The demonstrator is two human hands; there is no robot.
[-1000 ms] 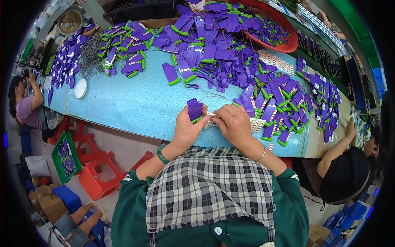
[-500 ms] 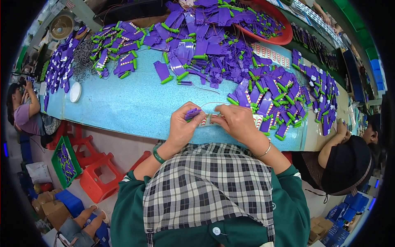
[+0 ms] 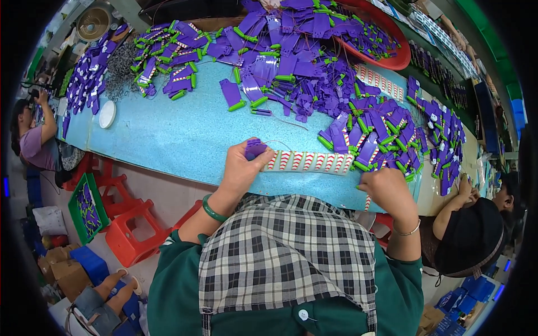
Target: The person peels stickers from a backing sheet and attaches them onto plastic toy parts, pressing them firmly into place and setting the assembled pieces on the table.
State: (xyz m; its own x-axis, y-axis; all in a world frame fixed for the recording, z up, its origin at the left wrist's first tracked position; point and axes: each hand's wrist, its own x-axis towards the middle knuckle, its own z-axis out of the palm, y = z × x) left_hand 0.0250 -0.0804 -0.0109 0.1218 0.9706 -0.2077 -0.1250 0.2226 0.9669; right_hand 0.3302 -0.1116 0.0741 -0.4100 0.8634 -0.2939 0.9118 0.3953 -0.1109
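My left hand (image 3: 242,168) is closed on a flat purple plastic piece (image 3: 256,149), pinched between thumb and fingers. A thin wire curves away from that piece. Beside the left thumb, a clear sheet of red-and-white striped stickers (image 3: 308,161) lies along the table's near side. Beyond the sheet's right end, my right hand (image 3: 388,193) is closed in a pinch near the table edge. Below its fingers hangs a narrow red-and-white striped strip (image 3: 367,203); the fingertips are partly hidden. Purple pieces with green ends (image 3: 370,147) are heaped just beyond this hand.
A large pile of purple parts (image 3: 297,73) covers the far middle of the blue table (image 3: 179,134). Behind it stands a red basin (image 3: 400,56). A white lid (image 3: 107,114) lies at left. One co-worker (image 3: 465,235) sits at right, another (image 3: 36,134) at left.
My hands have come apart: the right one has moved right and nearer me, baring the sticker sheet. The left hand keeps the purple piece. The whole view has shifted slightly.
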